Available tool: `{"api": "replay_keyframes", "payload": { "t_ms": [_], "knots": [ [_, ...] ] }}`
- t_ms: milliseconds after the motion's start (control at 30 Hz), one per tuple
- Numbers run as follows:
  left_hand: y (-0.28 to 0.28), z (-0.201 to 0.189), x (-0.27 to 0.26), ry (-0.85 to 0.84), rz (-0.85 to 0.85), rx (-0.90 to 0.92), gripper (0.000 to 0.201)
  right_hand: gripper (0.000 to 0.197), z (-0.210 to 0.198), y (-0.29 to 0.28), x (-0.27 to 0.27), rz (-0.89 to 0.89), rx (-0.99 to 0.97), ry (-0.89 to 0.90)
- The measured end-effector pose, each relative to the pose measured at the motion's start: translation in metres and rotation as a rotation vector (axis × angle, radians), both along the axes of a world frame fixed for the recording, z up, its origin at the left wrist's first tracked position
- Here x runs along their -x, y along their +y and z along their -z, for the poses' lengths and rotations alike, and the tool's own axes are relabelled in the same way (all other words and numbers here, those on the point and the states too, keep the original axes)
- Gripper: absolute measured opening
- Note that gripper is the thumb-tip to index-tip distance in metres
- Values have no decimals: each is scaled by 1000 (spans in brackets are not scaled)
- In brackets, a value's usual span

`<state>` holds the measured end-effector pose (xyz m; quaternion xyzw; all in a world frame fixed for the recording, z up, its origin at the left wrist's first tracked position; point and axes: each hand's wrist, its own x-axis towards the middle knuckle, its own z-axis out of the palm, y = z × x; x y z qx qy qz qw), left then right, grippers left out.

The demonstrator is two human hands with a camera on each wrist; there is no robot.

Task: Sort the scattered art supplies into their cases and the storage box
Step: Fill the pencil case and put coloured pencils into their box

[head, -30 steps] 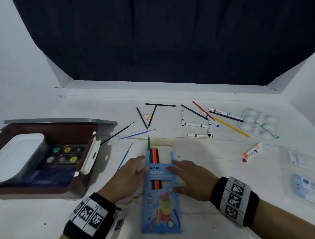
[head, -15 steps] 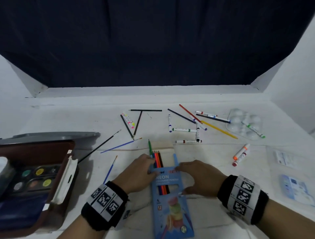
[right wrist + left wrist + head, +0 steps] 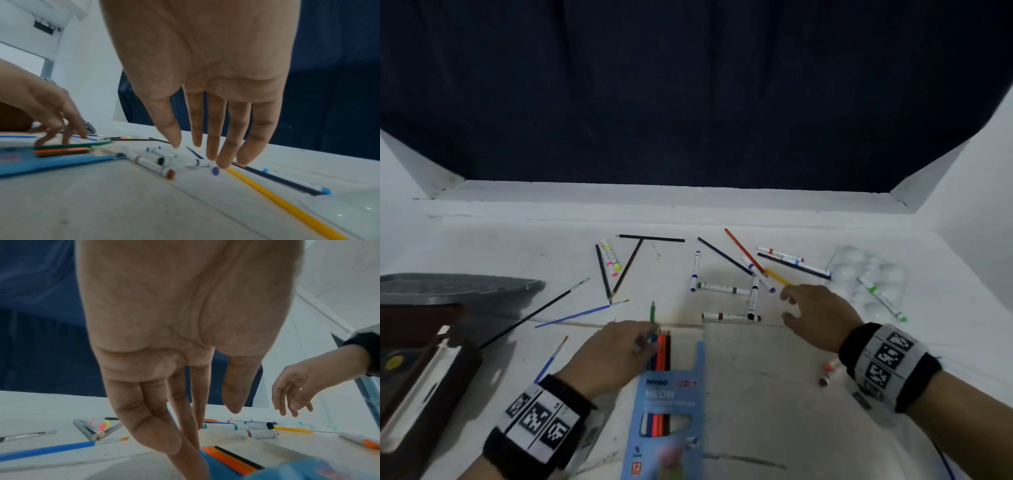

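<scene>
Clearly the yellow pencil (image 3: 777, 276) is the thing nearest to be taken: it lies flat on the desk (image 3: 756, 377), among the scattered markers, and its near part is hidden under the right hand (image 3: 815, 315) in the head view. I judge it light, stiff and thin, with a smooth lacquered surface, so it can roll or slip away when pushed from one side. The best hold is probably a pinch of thumb and forefinger near the middle of the shaft, where it lies free of the purple-capped marker (image 3: 207, 165) that crosses close to its far end.

The right hand hovers just above this pencil with straight, slightly spread fingers (image 3: 226, 146); its grip is released and it holds nothing. The left hand (image 3: 613, 353) rests at the open mouth of the blue pencil case (image 3: 671, 404), fingertips touching the pencils that stick out; the green pencil (image 3: 652, 312) stands out further than the others. Whether the fingers pinch a pencil or only press on them, I cannot tell.

Further out lie black pencils, thin brushes (image 3: 534, 313), a clear palette (image 3: 873, 281) at the right, and the dark paint box (image 3: 421, 370) at the left edge.
</scene>
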<state>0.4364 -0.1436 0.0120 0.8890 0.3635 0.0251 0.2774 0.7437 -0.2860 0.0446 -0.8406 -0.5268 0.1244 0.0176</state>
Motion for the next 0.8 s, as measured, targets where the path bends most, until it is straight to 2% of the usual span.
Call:
{"api": "replay_keyframes", "payload": {
  "t_ms": [67,200,333,433,500,600,700,800],
  "knots": [
    [3,1,-5,13,-39,-31,25,39,2,12,-23,-12,76,-53],
    [9,1,-12,34,-91,-27,20,32,7,32,-46,-61,215,-126],
    [18,-6,-12,-1,-176,11,8,33,9,40,-44,-55,184,-245],
    [43,-10,-8,-37,-291,-52,6,37,10,44,-40,-42,159,-278],
    [66,-9,-7,-65,-376,-100,6,40,8,46,-38,-20,138,-229],
    [97,-2,-7,-41,-442,-70,8,38,1,45,-33,23,20,-91],
    [121,7,-9,38,-431,-80,10,28,-9,39,-17,42,-192,117],
    [132,13,-13,74,-402,-93,11,22,-15,30,6,-24,-353,309]
  ]
}}
